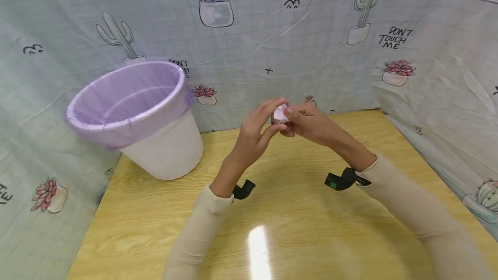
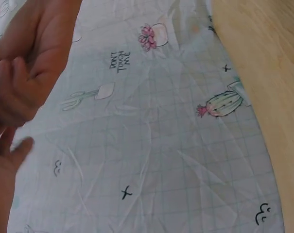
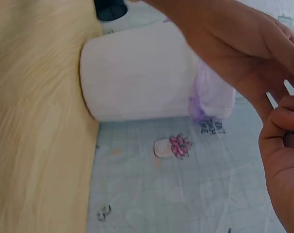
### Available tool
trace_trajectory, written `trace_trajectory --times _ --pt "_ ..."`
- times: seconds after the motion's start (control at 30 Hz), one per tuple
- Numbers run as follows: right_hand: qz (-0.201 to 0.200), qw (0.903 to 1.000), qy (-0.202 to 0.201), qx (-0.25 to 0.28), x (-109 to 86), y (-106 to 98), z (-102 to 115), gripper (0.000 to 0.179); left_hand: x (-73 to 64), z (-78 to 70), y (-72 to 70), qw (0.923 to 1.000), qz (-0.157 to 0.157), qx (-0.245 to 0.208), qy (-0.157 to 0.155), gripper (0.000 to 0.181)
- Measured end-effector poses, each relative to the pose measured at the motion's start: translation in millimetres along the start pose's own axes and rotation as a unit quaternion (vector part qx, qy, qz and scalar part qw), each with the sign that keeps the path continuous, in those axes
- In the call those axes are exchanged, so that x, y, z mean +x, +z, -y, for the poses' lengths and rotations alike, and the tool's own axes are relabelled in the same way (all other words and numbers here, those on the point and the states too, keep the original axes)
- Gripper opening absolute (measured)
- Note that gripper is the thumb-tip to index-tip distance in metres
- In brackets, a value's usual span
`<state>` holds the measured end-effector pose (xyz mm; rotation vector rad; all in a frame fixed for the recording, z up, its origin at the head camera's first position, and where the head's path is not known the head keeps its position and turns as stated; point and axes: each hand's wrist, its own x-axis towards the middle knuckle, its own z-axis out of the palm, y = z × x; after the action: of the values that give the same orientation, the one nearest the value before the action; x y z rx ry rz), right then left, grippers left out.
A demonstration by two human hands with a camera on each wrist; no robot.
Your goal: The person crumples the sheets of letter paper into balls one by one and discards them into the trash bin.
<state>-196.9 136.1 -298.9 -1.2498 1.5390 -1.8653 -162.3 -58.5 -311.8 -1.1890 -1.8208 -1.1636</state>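
In the head view my left hand and right hand meet above the far part of the table. Between them is a small pale pink wad, crumpled in look. The left fingers curve over its far side, with the thumb below. My right thumb presses on its near face while the other right fingers curl behind. In the left wrist view the right hand covers the wad, and the left hand is at the lower edge. The right wrist view has both hands at its right edge, the wad hidden by fingers.
A white bin with a purple liner folded over its rim stands at the table's back left. The wooden table meets a cloth backdrop printed with potted plants. Each wrist wears a black mount.
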Motion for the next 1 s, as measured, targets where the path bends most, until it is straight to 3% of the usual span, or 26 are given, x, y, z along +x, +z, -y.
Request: trace_trajectory --times 0.13,0.27,0.37,0.47,0.53,0.63,0.7,0.83,0.93,1.0 --pt "0.015 0.997 -0.005 0.076 4.5 6.2 -6.2 0.041 -0.6 -3.8 4.6 0.9997 -0.015 0.018 -0.006 0.049" --pt "-0.006 0.9957 -0.002 0.092 5.6 12.3 -8.5 0.042 0.1 -4.9 7.2 0.9979 -0.048 0.043 -0.006 0.046" --pt "-0.029 0.9973 0.018 0.065 4.7 14.9 -5.6 0.046 1.1 -3.0 8.6 0.9972 -0.061 0.042 -0.006 0.041" --pt "-0.063 0.9955 0.054 -0.046 1.4 16.4 3.7 0.05 -0.9 -1.1 6.6 0.9963 -0.071 0.048 -0.002 0.037" --pt "-0.094 0.9814 0.076 -0.149 -0.7 18.5 12.4 0.048 -2.8 -0.3 3.6 0.9955 -0.075 0.058 0.005 0.036" --pt "-0.138 0.9443 0.097 -0.283 -2.2 24.5 24.1 0.041 -3.8 -0.5 -0.5 0.9923 -0.08 0.091 0.025 0.036" --pt "-0.159 0.924 0.087 -0.336 -2.0 30.1 28.4 0.041 -3.0 -0.3 -0.9 0.9887 -0.085 0.116 0.044 0.036" --pt "-0.186 0.8933 0.012 -0.409 -0.2 37.5 27.8 0.043 -0.8 1.3 2.3 0.9756 -0.111 0.167 0.089 0.032" --pt "-0.194 0.878 -0.057 -0.434 1.7 39.0 23.9 0.042 0.5 2.4 4.8 0.9688 -0.135 0.177 0.109 0.029" --pt "-0.199 0.8736 -0.091 -0.435 1.9 37.9 20.3 0.043 1.2 3.8 5.6 0.9668 -0.144 0.175 0.118 0.028"
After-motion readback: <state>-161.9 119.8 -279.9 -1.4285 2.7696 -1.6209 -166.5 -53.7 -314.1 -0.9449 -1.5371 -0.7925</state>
